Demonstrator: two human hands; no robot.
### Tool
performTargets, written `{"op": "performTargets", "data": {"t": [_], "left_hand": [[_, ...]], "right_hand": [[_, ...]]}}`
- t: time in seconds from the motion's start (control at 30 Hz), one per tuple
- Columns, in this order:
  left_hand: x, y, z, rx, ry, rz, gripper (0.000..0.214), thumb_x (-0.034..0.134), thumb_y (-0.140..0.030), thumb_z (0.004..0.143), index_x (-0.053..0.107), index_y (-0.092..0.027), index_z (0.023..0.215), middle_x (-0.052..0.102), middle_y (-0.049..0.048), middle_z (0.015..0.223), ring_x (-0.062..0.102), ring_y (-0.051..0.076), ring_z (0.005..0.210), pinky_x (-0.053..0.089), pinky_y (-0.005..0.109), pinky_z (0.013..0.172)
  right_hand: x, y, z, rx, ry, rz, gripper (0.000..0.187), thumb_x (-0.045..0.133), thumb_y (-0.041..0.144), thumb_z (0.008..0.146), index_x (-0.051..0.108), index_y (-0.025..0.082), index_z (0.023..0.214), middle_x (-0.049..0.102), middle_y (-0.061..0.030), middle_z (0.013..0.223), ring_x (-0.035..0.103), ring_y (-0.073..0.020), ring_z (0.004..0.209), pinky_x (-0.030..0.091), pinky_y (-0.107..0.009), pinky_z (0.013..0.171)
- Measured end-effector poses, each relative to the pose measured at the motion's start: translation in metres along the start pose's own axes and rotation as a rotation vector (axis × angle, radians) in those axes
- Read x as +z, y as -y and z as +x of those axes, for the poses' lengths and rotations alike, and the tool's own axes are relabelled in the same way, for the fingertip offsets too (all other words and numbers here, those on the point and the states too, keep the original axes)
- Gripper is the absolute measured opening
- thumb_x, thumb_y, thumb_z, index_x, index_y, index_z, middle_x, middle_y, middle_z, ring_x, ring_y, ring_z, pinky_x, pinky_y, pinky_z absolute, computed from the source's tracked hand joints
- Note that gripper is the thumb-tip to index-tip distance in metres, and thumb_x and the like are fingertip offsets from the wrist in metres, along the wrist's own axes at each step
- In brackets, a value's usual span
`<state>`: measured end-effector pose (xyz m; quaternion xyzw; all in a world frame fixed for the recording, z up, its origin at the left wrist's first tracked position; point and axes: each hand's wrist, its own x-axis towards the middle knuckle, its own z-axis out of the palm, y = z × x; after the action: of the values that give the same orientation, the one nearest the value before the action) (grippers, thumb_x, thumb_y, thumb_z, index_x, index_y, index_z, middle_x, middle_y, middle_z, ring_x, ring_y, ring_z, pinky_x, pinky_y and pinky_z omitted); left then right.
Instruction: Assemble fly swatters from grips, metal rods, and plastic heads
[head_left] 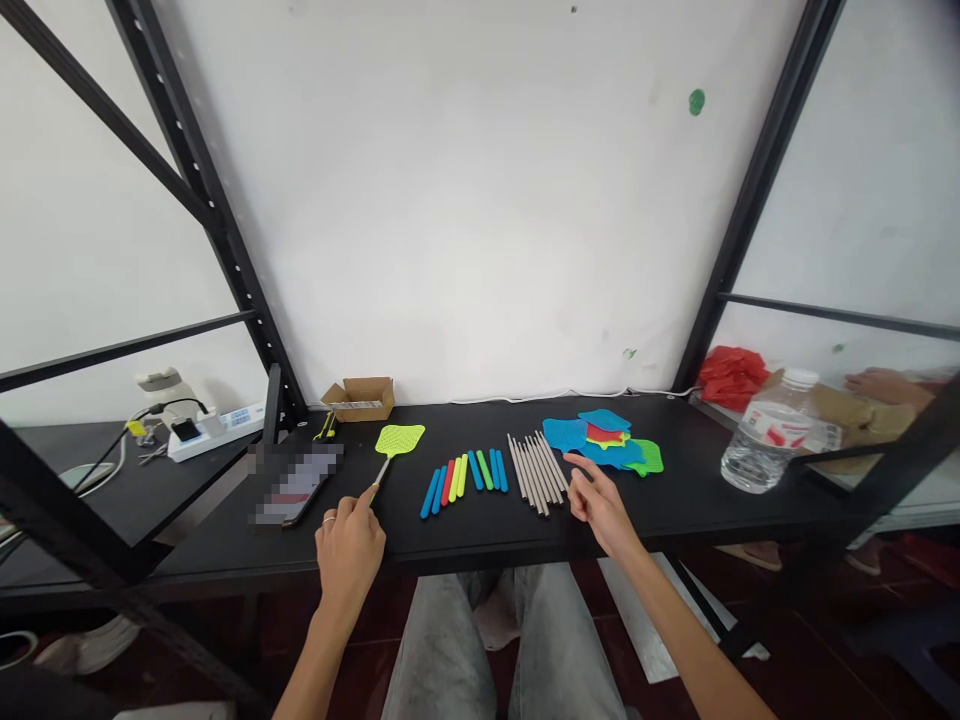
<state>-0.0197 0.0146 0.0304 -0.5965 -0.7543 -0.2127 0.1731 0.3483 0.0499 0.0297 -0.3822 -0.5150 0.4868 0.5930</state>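
My left hand [349, 548] is closed around the handle of a small fly swatter with a yellow-green mesh head [400, 439] and a thin metal rod [382, 471]. The swatter lies low over the black tabletop, head pointing away from me. To its right are handle sleeves [455, 480] in blue, red, yellow and green, set in a row. Several metal rods [534, 475] lie side by side beyond them. My right hand [600, 505] hovers at the rods' right side, index finger stretched out and the others loosely bent, with nothing visible in it. Loose swatter heads [611, 455] are piled just behind it.
A blurred phone [300, 485] and a small open cardboard box [361, 399] are on the left. A power strip [217, 430] sits farther left. On the right stand a water bottle [772, 430] and a red plastic bag [733, 378]. Another person's hand [881, 385] shows at far right.
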Motion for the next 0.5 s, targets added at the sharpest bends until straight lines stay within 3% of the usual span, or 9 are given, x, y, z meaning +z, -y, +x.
{"op": "performTargets", "data": {"t": [0.17,0.27,0.4,0.5], "left_hand": [[0.0,0.0,-0.001,-0.005,-0.008,0.022,0.041,0.037,-0.019,0.094,0.065,-0.019,0.124,0.06,0.0115,0.112,0.054,0.028,0.096,0.041,0.036,0.075],[-0.004,-0.001,-0.001,-0.005,-0.025,0.017,0.039,0.04,-0.023,0.094,0.066,-0.019,0.123,0.059,0.0117,0.113,0.054,0.028,0.097,0.042,0.037,0.077],[-0.013,-0.016,-0.004,0.05,-0.08,-0.032,0.036,0.043,-0.029,0.094,0.066,-0.021,0.121,0.059,0.0114,0.118,0.054,0.029,0.103,0.042,0.039,0.081],[-0.015,-0.033,-0.007,0.132,-0.044,-0.145,0.035,0.044,-0.034,0.095,0.067,-0.022,0.119,0.062,0.0103,0.115,0.056,0.028,0.102,0.043,0.038,0.082]], "right_hand": [[0.0,-0.003,-0.001,-0.101,-0.067,-0.334,0.037,0.054,0.048,0.089,0.062,0.019,0.111,0.046,0.0035,0.058,0.045,-0.0142,0.053,0.036,-0.027,0.052],[-0.003,-0.002,-0.001,-0.192,-0.154,-0.649,0.029,0.051,0.043,0.09,0.067,0.02,0.097,0.058,-0.0011,0.067,0.053,-0.0169,0.06,0.04,-0.029,0.059],[-0.011,-0.003,0.002,-0.246,-0.228,-0.929,0.029,0.049,0.038,0.089,0.068,0.019,0.098,0.068,-0.0066,0.088,0.059,-0.0191,0.067,0.043,-0.032,0.068],[-0.015,-0.004,0.004,-0.222,-0.249,-1.044,0.03,0.05,0.039,0.088,0.069,0.019,0.098,0.069,-0.0086,0.089,0.062,-0.0223,0.073,0.041,-0.032,0.068]]}}
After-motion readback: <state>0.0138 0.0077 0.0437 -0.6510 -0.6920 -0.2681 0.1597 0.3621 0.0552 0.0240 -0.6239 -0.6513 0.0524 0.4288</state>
